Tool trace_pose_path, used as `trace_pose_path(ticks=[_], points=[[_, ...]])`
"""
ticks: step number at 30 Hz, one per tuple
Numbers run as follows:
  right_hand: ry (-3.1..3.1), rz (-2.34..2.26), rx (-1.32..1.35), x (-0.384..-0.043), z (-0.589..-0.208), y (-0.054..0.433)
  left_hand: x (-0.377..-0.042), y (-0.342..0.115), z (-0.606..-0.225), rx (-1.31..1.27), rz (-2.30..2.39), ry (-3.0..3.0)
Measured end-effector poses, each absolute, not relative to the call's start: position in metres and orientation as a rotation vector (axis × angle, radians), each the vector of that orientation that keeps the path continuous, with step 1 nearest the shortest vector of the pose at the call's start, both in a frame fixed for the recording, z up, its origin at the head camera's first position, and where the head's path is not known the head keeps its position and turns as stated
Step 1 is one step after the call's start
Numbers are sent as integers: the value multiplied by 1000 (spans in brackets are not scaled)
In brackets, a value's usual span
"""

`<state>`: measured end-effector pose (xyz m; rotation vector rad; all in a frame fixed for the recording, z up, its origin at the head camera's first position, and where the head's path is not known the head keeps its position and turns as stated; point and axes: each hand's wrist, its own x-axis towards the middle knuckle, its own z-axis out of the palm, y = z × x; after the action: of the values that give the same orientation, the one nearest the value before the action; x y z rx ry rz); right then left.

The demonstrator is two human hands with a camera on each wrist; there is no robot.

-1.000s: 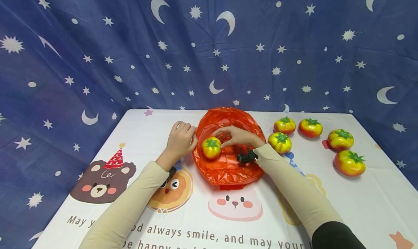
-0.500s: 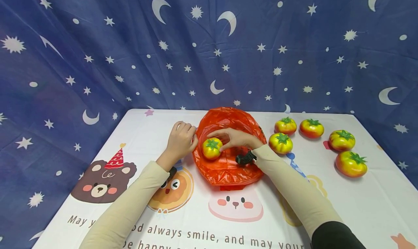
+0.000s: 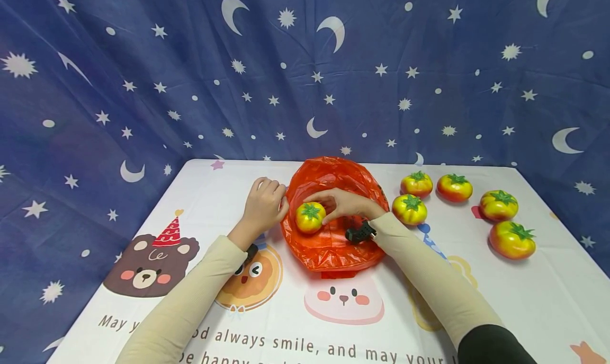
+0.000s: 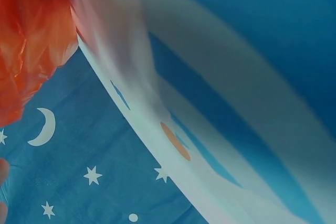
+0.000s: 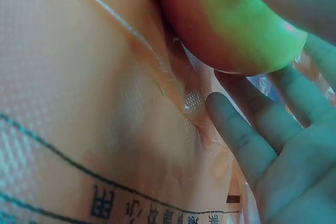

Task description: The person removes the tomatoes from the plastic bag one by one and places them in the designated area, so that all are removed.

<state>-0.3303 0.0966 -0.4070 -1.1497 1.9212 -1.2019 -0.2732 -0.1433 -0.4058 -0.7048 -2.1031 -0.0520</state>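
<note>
An orange-red plastic bag (image 3: 329, 255) lies opened wide on the table, with its mouth facing up. My left hand (image 3: 264, 202) grips its left rim, fingers curled; the fingertips are hidden in the head view. Inside the bag, towards its left side, sits a yellow-and-red tomato (image 3: 310, 219) with a green top. My right hand (image 3: 347, 202) reaches into the bag from the right and holds this tomato between thumb and fingers. In the right wrist view, the fingers meet the underside of the tomato (image 5: 231, 30), while the thumb lies across its other side.
Several more tomatoes lie right of the bag, the closest one (image 3: 410, 210) near its rim and the farthest right (image 3: 512, 240) by itself at the front. A white printed tablecloth (image 3: 267, 335) covers the table. A blue starry curtain (image 3: 267, 56) hangs behind.
The right hand's fingers have spread and reached farther over the tomato, which has barely shifted. The left hand stays at the bag's rim.
</note>
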Motion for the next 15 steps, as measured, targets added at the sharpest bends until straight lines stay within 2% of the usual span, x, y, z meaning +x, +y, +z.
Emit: trace_pose_path(ticks=[15], points=[[2016,-1192,-1132,-329,-407,101,-271,-142,-403,-696,-52,-2111]])
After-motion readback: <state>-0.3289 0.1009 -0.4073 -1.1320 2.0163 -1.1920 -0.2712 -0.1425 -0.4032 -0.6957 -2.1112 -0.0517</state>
